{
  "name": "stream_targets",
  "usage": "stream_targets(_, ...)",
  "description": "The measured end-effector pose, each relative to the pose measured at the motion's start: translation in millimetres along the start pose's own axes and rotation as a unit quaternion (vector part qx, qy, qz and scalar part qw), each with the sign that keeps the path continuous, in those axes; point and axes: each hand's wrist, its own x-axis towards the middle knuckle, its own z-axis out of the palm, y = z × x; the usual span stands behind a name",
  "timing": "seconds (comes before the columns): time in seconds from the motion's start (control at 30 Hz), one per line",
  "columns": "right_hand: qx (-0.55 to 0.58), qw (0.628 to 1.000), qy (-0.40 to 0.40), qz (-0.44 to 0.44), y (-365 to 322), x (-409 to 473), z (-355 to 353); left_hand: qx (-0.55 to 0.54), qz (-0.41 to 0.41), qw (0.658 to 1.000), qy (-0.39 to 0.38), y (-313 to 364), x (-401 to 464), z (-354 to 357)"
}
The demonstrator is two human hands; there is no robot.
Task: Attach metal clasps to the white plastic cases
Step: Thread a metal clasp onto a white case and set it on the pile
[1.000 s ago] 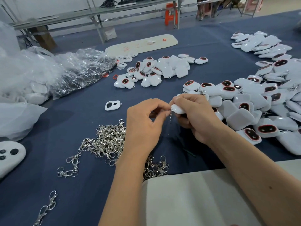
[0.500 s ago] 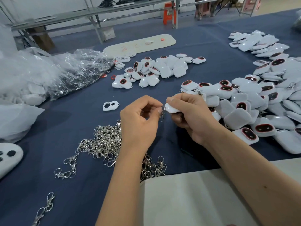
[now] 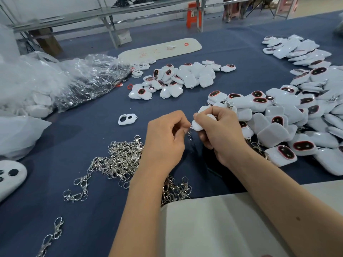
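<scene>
My right hand (image 3: 220, 133) grips a small white plastic case (image 3: 198, 125) above the blue table. My left hand (image 3: 165, 143) pinches a metal clasp (image 3: 189, 134) right at the case's left end; the clasp dangles between the two hands. A tangled heap of loose metal clasps (image 3: 120, 160) lies just left of my left wrist. A big pile of white cases with red-rimmed dark windows (image 3: 289, 115) spreads to the right of my right hand.
A smaller pile of white cases (image 3: 178, 78) lies further back. One white frame part (image 3: 127, 119) sits alone. Clear plastic bags (image 3: 70, 78) crowd the left side. A pale board (image 3: 222, 225) lies under my forearms. Stray clasps (image 3: 50, 236) lie at the near left.
Both hands stay joined at the case and have drifted slightly left in view. The clasp still hangs between them, and my fingers have shifted a little on it.
</scene>
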Motion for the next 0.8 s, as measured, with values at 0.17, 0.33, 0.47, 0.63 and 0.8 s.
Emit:
stream_targets(0.17,0.067,0.998,-0.01,0.005,-5.3,-0.8,0.0,-0.216,-0.144,0.965,0.028,11.9,1.4,8.0)
stream_targets(0.33,0.072,0.996,-0.047,-0.015,-5.3,-0.7,-0.9,-0.347,-0.238,0.907,0.027,17.1,-0.4,10.1)
stream_targets(0.47,0.069,0.991,-0.111,-0.037,-1.4,1.5,-5.5,-0.388,-0.273,0.878,0.061,18.9,0.9,6.9)
stream_targets(0.63,0.043,0.986,-0.147,-0.063,5.4,2.3,-6.4,-0.399,-0.29,0.861,0.121,18.1,2.1,3.5)
stream_targets(0.8,0.034,0.98,-0.175,-0.088,8.1,2.0,-6.0,-0.403,-0.298,0.852,0.15,16.0,2.7,1.8)
